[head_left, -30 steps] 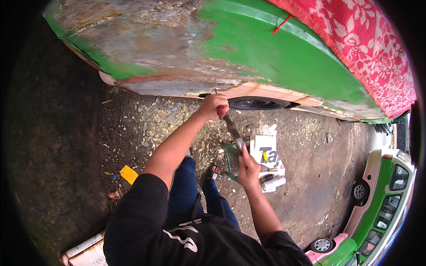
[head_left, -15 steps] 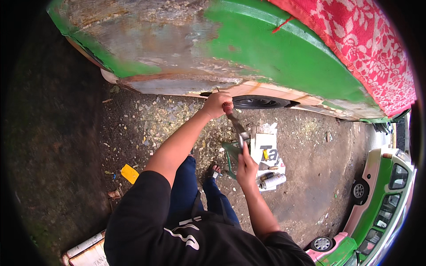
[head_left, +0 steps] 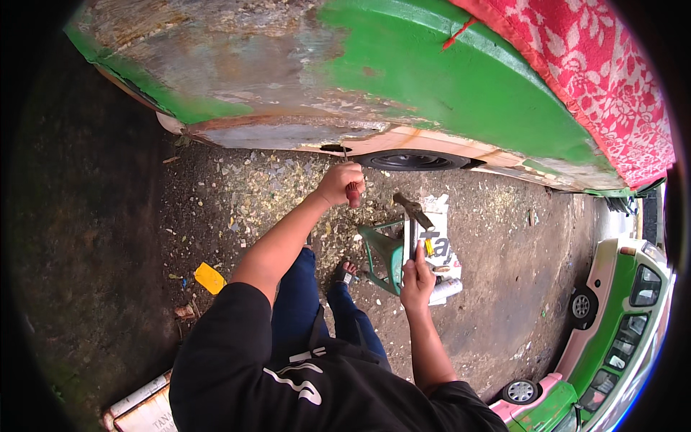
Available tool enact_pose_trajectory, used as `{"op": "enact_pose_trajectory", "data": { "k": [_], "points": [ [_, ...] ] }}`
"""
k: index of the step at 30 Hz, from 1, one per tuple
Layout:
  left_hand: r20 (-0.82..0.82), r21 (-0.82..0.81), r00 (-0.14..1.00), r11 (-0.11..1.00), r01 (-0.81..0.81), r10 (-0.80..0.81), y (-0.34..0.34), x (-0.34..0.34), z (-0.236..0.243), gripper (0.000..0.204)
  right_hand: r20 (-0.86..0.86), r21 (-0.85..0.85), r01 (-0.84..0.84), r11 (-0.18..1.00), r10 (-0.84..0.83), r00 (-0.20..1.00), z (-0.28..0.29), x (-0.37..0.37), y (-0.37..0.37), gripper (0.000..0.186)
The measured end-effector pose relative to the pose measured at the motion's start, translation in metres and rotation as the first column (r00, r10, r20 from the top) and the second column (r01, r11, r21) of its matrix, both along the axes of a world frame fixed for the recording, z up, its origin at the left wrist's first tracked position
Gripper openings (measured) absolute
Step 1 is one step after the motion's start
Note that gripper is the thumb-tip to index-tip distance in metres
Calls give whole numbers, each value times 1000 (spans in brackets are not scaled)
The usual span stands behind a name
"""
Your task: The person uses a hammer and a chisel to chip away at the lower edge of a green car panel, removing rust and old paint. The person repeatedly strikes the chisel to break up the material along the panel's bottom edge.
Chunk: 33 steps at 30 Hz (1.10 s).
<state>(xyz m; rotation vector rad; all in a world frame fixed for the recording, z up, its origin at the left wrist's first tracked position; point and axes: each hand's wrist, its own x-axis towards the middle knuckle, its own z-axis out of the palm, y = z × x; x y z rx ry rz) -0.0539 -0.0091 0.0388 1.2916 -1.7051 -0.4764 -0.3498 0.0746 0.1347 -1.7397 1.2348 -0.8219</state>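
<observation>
My left hand (head_left: pixel 338 183) is closed on a red-handled screwdriver or chisel (head_left: pixel 352 194), whose metal shank points at a dark opening (head_left: pixel 336 148) in the lower panel of a green vehicle (head_left: pixel 461 93) with bare, rusted patches. My right hand (head_left: pixel 418 281) grips a hammer (head_left: pixel 409 210) by its handle; the head is right of the red handle, apart from it. Below the hammer, a green plastic stool (head_left: pixel 381 255) stands beside printed white sheets (head_left: pixel 443 223) bearing a yellow item and a spray can (head_left: pixel 446 291).
A red floral cloth (head_left: pixel 604 86) covers the vehicle's upper part. A green and pink van (head_left: pixel 597 360) stands at the right. A yellow piece (head_left: pixel 209 277) and scattered flakes lie on the ground (head_left: pixel 504 273). A rusty white panel (head_left: pixel 129 410) is at lower left.
The hammer head has swung away to the right from the red handle, and my right hand has shifted slightly right. My left hand has moved down a little with the tool.
</observation>
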Motion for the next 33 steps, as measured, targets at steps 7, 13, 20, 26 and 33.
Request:
{"op": "enact_pose_trajectory", "data": {
  "k": [7, 13, 20, 26, 33],
  "points": [
    [-50, -49, 999, 999, -8, 6, 23, -18, 33, 27, -39, 172, -19, 985, 26, 999, 15, -27, 17, 41],
    [-21, -23, 997, 997, -75, 74, 58, -24, 66, 33, 11, 131, -89, 987, 88, 996, 59, -37, 18, 41],
    [-18, -31, 992, 992, -126, 126, 117, -39, 125, 31, 10, 91, -170, 981, 170, 985, 101, -82, 26, 40],
    [-138, -207, 961, 942, -266, 241, 176, -54, 141, 25, 185, 145, -62, 988, 34, 982, 82, -116, 58, 40],
    [-287, -26, 732, 758, -651, 618, 234, -30, 119, 29, 450, 284, 49, 957, -178, 875, 85, -128, 77, 43]
  ]
}}
